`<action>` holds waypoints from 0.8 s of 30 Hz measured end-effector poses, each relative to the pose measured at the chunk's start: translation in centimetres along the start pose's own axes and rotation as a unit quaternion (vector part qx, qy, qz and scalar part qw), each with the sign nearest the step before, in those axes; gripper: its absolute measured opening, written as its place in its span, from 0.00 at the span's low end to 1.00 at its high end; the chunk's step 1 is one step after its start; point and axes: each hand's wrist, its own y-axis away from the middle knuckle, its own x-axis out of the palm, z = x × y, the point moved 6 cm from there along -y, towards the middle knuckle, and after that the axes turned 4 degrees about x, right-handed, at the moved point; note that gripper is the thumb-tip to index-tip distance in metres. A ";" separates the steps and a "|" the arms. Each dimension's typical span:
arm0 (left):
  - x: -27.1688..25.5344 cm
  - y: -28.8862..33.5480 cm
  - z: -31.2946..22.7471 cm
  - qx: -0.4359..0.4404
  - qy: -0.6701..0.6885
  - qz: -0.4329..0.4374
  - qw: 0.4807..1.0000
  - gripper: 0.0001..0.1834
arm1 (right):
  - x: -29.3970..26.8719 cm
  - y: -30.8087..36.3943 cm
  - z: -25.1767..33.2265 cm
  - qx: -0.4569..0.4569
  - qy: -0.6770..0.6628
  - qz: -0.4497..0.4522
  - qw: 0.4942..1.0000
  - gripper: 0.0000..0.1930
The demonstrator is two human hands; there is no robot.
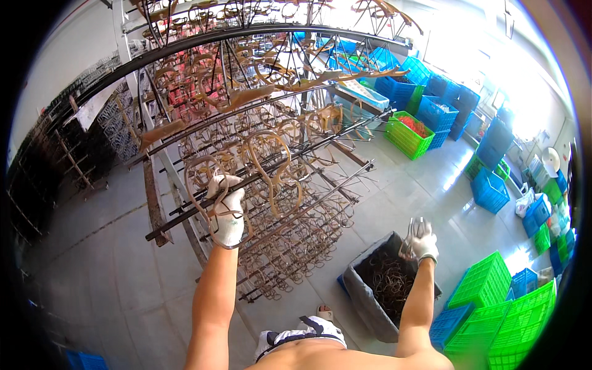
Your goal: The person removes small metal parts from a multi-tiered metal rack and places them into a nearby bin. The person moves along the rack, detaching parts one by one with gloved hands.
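Observation:
My left hand (228,216), in a white glove, is closed at the near end of a dark rack bar (179,220). A thin brown curved loop (196,185) runs around and through its fingers; the glove hides whether the bar itself is gripped. Beside it, larger brown double-ring loops (271,161) hang from the same bar. My right hand (423,242), also gloved, is out to the right, closed on a small bunch of shiny curved metal loops (409,237). Just below and left of it stands a grey-lined bin (365,293) holding a heap of dark brown loops (390,285).
The tall rack's upper bars (246,31) carry many brown loops and cross in front of me. Green crates (484,280) are stacked at the right. Farther off stand blue crates (490,190) and a green crate (404,140) with red contents. A dark rack (74,154) is at the left.

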 end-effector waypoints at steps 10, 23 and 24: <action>-1.6 -0.2 -1.5 -0.026 0.095 0.061 0.993 0.10 | -11.3 29.5 28.7 -0.543 -0.414 -0.107 0.723 0.31; 0.5 -0.2 3.8 0.037 0.130 -0.019 0.991 0.07 | -10.3 30.8 32.7 -0.531 -0.461 -0.001 0.711 0.25; 0.7 0.0 4.4 -0.003 0.168 -0.012 0.986 0.07 | -10.1 30.7 32.5 -0.532 -0.461 -0.003 0.711 0.25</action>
